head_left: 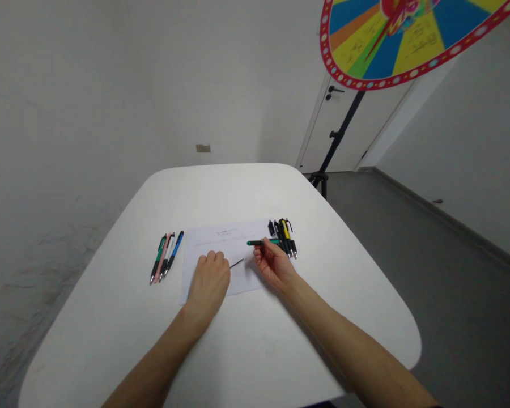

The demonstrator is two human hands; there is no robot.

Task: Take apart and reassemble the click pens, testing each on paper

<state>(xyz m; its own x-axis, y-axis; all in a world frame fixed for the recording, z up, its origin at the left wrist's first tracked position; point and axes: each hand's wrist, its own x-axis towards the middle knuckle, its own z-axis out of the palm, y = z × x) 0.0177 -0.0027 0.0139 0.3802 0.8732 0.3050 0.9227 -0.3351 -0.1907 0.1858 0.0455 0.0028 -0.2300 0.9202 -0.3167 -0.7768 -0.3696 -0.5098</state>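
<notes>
My left hand (211, 276) is closed, knuckles up, over the white sheet of paper (221, 233), which has faint lines of print. A thin dark pen refill (237, 263) sticks out from its right side; the grip on it is hidden behind the fingers. My right hand (276, 264) pinches a green and black pen (255, 243), held nearly level above the paper's right part. Just behind that hand lies a group of several pens (287, 235), mostly black, one with a yellow barrel.
Left of the paper, several pens (165, 258) in green, pink, white and blue lie side by side on the white table (229, 192). A colourful prize wheel (391, 51) on a black tripod stands beyond the table's right corner, before a door (323, 130).
</notes>
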